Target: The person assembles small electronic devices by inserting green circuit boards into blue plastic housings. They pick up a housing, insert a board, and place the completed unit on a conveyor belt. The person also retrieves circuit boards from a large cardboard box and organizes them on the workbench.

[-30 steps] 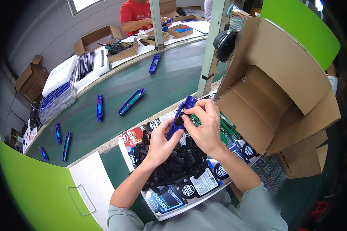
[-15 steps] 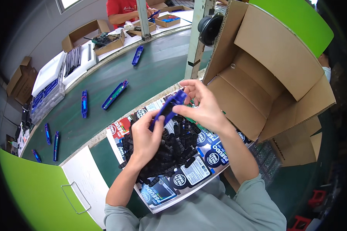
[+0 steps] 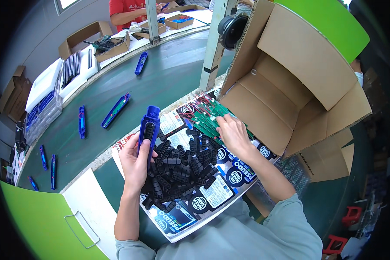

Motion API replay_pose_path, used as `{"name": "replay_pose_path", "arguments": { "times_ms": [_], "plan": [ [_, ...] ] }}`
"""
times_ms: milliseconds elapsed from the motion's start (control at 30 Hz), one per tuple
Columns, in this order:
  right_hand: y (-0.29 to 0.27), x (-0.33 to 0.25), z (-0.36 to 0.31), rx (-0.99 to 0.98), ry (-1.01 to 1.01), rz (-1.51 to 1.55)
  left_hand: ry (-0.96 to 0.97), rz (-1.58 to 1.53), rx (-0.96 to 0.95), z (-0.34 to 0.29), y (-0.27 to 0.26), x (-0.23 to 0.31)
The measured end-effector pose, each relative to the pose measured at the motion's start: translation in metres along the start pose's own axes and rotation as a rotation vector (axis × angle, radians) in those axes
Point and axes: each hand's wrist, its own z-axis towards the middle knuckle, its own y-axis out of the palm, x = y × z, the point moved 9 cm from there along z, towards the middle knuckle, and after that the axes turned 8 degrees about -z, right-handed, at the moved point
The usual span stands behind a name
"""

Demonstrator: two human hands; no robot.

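My left hand (image 3: 134, 162) is wrapped round a long blue plastic housing (image 3: 152, 113), held upright. A black button strip (image 3: 149, 130) sits inside its hollow, and my thumb lies just below it. To the right, my right hand (image 3: 234, 135) reaches onto a heap of narrow green circuit boards (image 3: 203, 118) with red wires. Its fingers are bent and closed at the edge of one board; the fingertips are partly hidden. Between my hands lies a pile of black ribbed button strips (image 3: 177, 171) on a printed board (image 3: 193, 219).
An open cardboard box (image 3: 264, 102) stands at the right. Beyond the printed board runs a green conveyor belt (image 3: 130, 93) carrying several blue housings (image 3: 116, 110). A metal post (image 3: 213, 52) rises behind. Across the belt, a person in a red shirt (image 3: 128, 8) works among small boxes.
My right hand has let go of the blue housing and moved right to the circuit boards. My left hand has shifted left and turned the housing upright. The view has shifted slightly.
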Motion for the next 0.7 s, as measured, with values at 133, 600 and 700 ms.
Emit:
{"name": "replay_pose_path", "arguments": {
  "times_ms": [133,600,700],
  "plan": [
    [-0.012,0.003,-0.004,0.025,0.013,-0.053,-0.014,0.008,-0.028,0.001,0.006,-0.004],
    [-0.185,0.008,-0.024,0.228,0.051,0.905,0.0,0.077,-0.141,-0.025,0.032,-0.011],
    [-0.186,0.006,-0.027,0.254,0.048,0.921,-0.003,0.058,-0.179,-0.032,0.041,-0.008]
  ]
}}
